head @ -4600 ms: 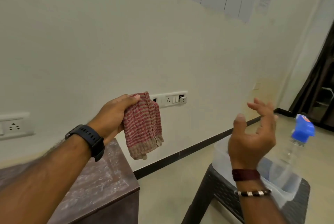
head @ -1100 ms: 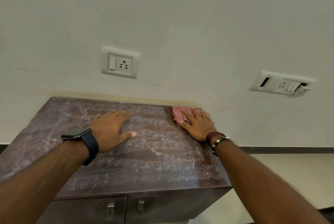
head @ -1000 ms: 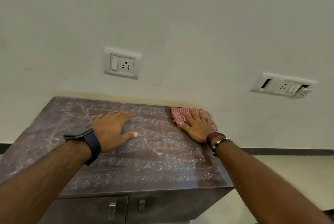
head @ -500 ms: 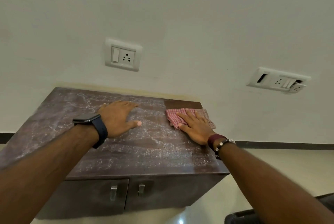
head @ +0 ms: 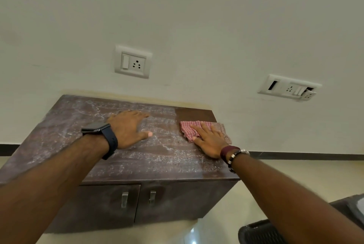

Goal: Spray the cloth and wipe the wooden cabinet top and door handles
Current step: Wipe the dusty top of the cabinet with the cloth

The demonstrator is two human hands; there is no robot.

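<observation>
right hand (head: 211, 141) flat, fingers spread, pressing the red checked cloth (head: 189, 130) onto the cabinet top (head: 137, 157) near its back right corner. left hand (head: 129, 128) splayed, palm down on the dusty middle, holding nothing. two door handles (head: 124, 199) below the front edge.

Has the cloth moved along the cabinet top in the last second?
Yes. The cloth has slid from the back right corner toward the front edge under the right hand, baring a clean dark strip of cabinet top.
</observation>
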